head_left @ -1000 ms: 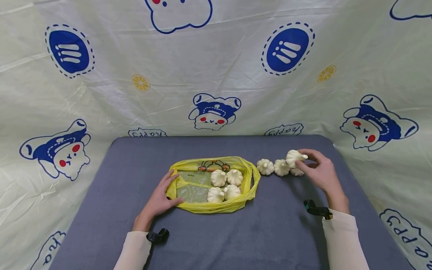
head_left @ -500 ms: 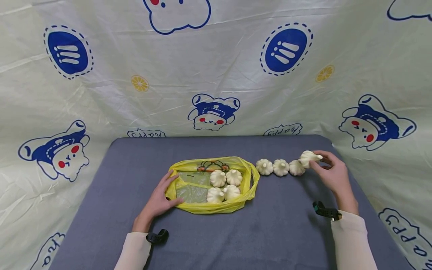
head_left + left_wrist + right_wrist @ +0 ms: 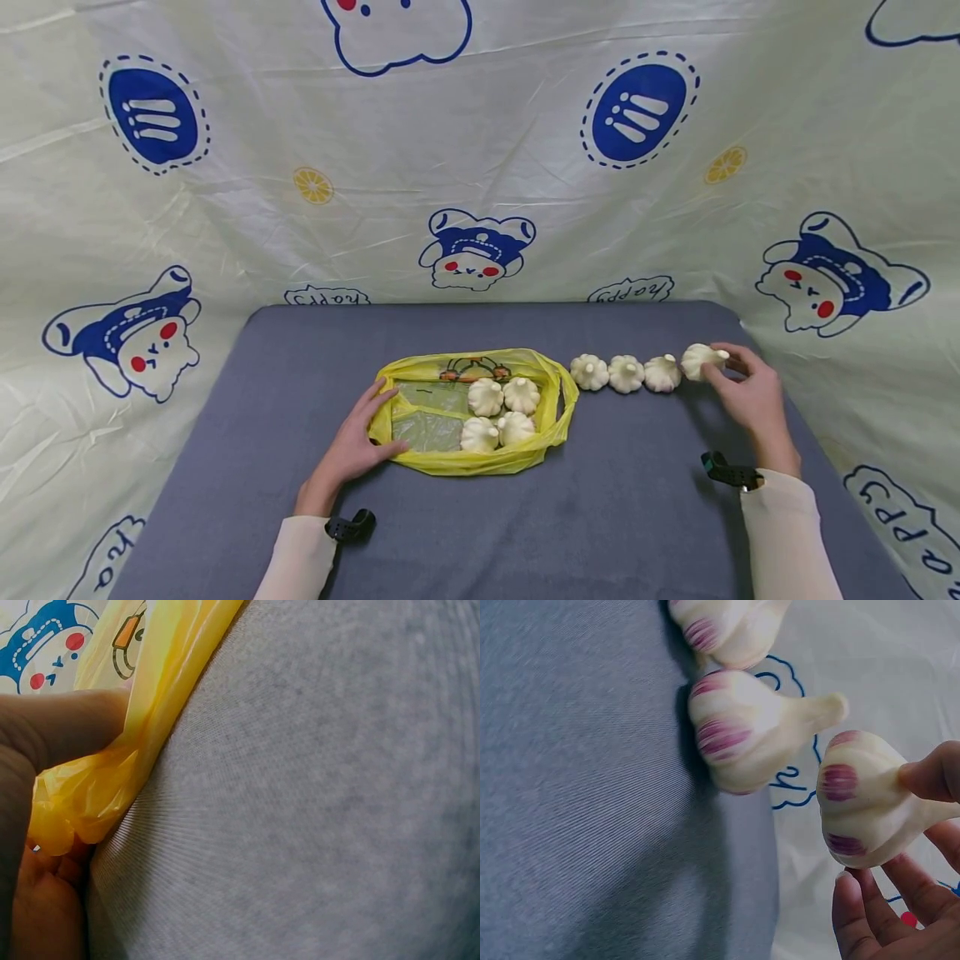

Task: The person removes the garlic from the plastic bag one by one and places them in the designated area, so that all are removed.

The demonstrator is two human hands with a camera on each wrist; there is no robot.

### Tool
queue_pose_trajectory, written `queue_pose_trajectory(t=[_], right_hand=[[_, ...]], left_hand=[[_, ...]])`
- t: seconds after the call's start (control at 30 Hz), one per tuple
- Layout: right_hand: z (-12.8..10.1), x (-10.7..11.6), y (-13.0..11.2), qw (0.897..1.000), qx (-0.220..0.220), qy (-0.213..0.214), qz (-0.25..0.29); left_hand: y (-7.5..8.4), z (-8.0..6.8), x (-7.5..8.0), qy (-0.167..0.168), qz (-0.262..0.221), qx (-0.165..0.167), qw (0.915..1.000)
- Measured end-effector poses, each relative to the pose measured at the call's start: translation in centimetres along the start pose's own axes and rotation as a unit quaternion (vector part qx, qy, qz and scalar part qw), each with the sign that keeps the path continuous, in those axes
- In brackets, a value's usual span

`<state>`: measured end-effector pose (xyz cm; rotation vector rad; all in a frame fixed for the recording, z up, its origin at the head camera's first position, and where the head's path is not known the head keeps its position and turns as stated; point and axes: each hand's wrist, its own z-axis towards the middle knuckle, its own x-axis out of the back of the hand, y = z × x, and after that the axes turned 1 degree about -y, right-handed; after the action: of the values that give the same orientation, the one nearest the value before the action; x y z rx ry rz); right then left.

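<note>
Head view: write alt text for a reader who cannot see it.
A person's right hand pinches a garlic bulb at the right end of a row of garlic bulbs on a grey table. The left hand presses a yellow bag holding four bulbs.

A grey tabletop (image 3: 480, 517) fills the lower part. Behind its far edge and both side edges hangs a cream cloth (image 3: 480, 167) with blue cartoon bears.

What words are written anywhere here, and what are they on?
"happy": blue letters, upside down, on the cartoon backdrop cloth, readable behind the table and repeated elsewhere.
The yellow bag has a small orange picture; no readable words there.
The garlic bulbs carry no text.
</note>
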<state>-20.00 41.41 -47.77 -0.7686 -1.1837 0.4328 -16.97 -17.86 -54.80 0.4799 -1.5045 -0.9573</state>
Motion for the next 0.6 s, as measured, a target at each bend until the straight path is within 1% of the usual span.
queue_pose_trajectory(t=[0.13,0.33,0.6], right_hand=[[0.1,-0.3,0.6,1.000,-0.018,-0.006,-0.015],[0.3,-0.7,1.8,0.999,-0.044,-0.017,-0.019],[0.4,-1.1,2.7,0.999,-0.035,-0.022,-0.033]], left_hand=[[0.0,0.0,0.0,0.001,0.001,0.001,1.0000],[0.0,0.1,0.0,0.000,0.005,0.003,1.0000],[0.0,0.1,0.0,0.002,0.001,0.000,1.0000]])
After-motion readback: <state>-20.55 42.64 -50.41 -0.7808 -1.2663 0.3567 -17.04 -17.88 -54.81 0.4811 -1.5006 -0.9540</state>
